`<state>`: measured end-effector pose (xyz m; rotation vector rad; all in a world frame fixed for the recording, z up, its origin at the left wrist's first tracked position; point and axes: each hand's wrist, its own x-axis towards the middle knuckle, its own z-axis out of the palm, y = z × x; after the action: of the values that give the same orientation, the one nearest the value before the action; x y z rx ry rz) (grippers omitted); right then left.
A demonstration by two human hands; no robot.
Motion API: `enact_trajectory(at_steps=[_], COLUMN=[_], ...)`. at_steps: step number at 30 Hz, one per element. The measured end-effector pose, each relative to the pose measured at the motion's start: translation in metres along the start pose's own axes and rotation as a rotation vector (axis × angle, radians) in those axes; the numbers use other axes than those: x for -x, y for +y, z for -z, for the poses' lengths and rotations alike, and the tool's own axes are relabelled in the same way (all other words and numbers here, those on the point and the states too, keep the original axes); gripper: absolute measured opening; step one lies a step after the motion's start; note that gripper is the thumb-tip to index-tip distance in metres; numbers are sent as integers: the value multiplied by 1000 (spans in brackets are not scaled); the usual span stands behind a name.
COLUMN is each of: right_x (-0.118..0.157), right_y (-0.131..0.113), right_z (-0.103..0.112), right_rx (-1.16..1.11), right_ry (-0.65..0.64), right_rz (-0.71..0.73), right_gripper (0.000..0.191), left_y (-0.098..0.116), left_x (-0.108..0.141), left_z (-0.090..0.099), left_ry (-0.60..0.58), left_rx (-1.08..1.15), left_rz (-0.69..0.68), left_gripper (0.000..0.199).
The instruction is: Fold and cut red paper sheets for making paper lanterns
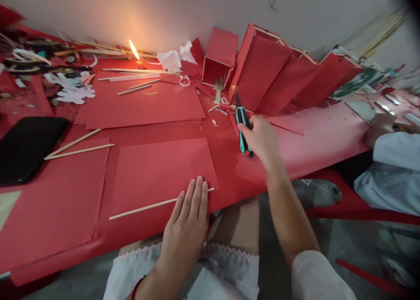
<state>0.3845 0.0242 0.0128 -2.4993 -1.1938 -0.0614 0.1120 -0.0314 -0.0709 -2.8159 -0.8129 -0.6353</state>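
Note:
My left hand [188,217] lies flat with its fingers stretched over a thin wooden stick [144,209]. That stick runs along the near edge of a red paper sheet [164,166] by the table's front. In my right hand [260,136] is a teal and black utility knife [242,129], its tip pointing away from me toward the red box shapes. Small stick scraps [215,108] lie just beyond the knife. Behind them stands an open red paper box [221,50] edged with sticks.
A lit candle [139,64] burns at the back beside loose sticks and stacked red sheets [147,107]. At left lies a black phone [29,147]. Taller red paper boxes [262,68] lean along the wall. Another person's hand [380,127] rests at far right.

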Motion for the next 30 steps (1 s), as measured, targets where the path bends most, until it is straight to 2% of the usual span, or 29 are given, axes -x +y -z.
enact_trajectory(at_steps=[3, 7, 10, 12, 16, 19, 23, 24, 27, 30], right_x=[4, 8, 14, 23, 63, 108, 168, 180, 207, 223], right_y=[5, -1, -10, -15, -16, -10, -2, -2, -8, -14], right_z=[-1, 1, 10, 17, 28, 31, 29, 28, 25, 24], right_rx=[-430, -1063, -1310, -1359, -1237, -1006, -486, -386, -211, -104], right_ry=[145, 149, 114, 50, -169, -285, -237, -261, -355, -395], right_rz=[84, 65, 23, 21, -8, -71, 100, 141, 198, 209], right_gripper=[24, 23, 20, 21, 23, 28, 43, 48, 58, 62], left_y=[0, 0, 1, 1, 2, 2, 2, 2, 2, 1], left_x=[1, 2, 1, 1, 0, 1, 3, 3, 4, 4], left_z=[-2, -2, -2, -1, -1, -1, -1, -1, -1, 0], left_ry=[-7, -18, -17, -15, -16, -23, -43, -51, -77, -86], left_rx=[14, 39, 39, 42, 52, 73, 104, 113, 137, 128], left_rz=[4, 18, 27, 22, 22, 29, 32, 32, 41, 36], left_gripper=[67, 66, 65, 65, 65, 64, 62, 62, 61, 61])
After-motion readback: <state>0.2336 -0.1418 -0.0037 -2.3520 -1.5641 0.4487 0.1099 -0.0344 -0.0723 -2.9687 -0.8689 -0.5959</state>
